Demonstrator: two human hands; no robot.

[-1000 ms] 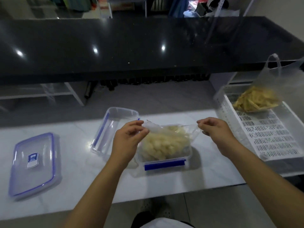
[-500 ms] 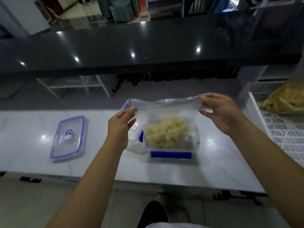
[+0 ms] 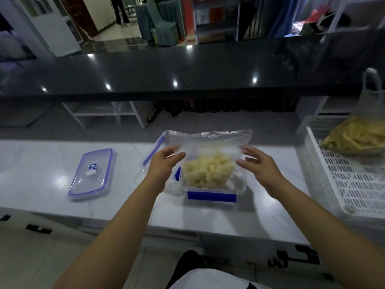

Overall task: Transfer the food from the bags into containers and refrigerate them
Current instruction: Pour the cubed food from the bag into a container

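With the left hand (image 3: 164, 163) pinching the clear bag (image 3: 210, 140) standing in the clip-lock container (image 3: 211, 196) and the right hand (image 3: 261, 165) spread beside it, both should grip lower corners before upending.

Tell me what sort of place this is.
Probably a shop or canteen service counter, not a home kitchen: a long black raised counter above a white worktop, with covered banquet chairs and shelving beyond.

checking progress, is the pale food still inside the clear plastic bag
Yes, the pale food pieces sit inside the clear plastic bag, which stands in the clear blue-clipped container.
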